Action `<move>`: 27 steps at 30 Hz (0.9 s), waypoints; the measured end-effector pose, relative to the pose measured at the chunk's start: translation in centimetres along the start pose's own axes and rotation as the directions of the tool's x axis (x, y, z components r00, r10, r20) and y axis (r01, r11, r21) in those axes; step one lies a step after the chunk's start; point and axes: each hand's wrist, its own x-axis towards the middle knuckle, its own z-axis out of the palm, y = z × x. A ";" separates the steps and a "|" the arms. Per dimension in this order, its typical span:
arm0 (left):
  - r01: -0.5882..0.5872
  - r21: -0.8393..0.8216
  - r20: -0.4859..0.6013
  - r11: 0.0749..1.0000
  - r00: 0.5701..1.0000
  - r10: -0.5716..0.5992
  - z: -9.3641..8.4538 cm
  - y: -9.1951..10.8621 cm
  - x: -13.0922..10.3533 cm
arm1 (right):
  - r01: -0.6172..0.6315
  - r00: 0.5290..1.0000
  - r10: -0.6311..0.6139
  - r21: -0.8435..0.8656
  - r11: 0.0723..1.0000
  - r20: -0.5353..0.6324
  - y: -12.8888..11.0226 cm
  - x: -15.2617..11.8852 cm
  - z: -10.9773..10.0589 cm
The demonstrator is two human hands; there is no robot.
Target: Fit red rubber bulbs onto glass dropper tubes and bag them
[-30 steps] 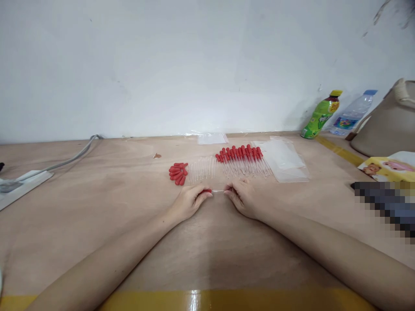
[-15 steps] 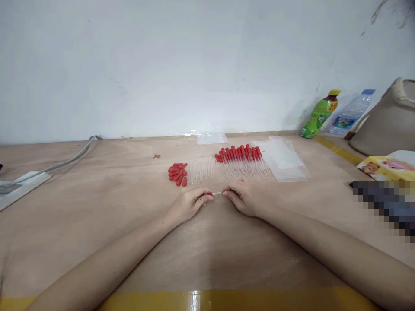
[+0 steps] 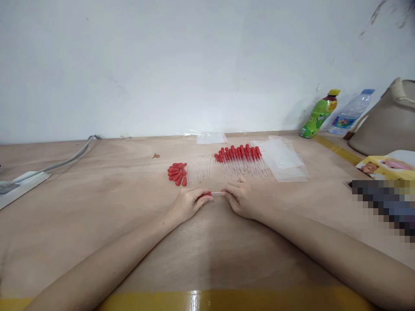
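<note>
Between thumb and fingers, my left hand (image 3: 191, 203) pinches a red rubber bulb (image 3: 207, 194). A clear dropper tube (image 3: 216, 193) runs sideways from the bulb to my right hand (image 3: 240, 198), whose closed fingertips grip its other end. Whether the tube is seated in the bulb cannot be made out. Just beyond my left hand lies a cluster of loose red bulbs (image 3: 177, 173). A row of bare clear tubes (image 3: 201, 167) is beside it. Farther right, several droppers with red bulbs on top (image 3: 241, 157) lie side by side.
Clear plastic bags (image 3: 285, 160) lie right of the droppers, another bag (image 3: 210, 138) by the wall. A green bottle (image 3: 319, 114), a water bottle (image 3: 352, 113) and a beige bag (image 3: 385, 121) stand at the back right. A grey cable (image 3: 71, 159) crosses the left side.
My right hand's fingers have shifted slightly along the tube, and a little more of it shows between my hands. The bulbs and droppers on the table are unmoved.
</note>
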 end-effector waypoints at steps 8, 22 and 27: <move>0.112 -0.166 0.006 0.980 0.994 -0.112 -0.3 -0.7 0.1 | -0.103 0.989 0.072 0.255 0.961 0.129 1.3 0.0 -0.7; 0.066 -0.182 0.068 0.981 0.996 -0.055 -0.2 0.0 -0.1 | 0.120 0.993 -0.120 0.090 0.989 -0.003 0.9 0.1 0.2; 0.029 -0.149 0.074 0.988 0.997 -0.018 -0.1 0.1 -0.1 | 0.084 0.996 -0.088 0.099 0.992 0.034 0.1 0.2 0.3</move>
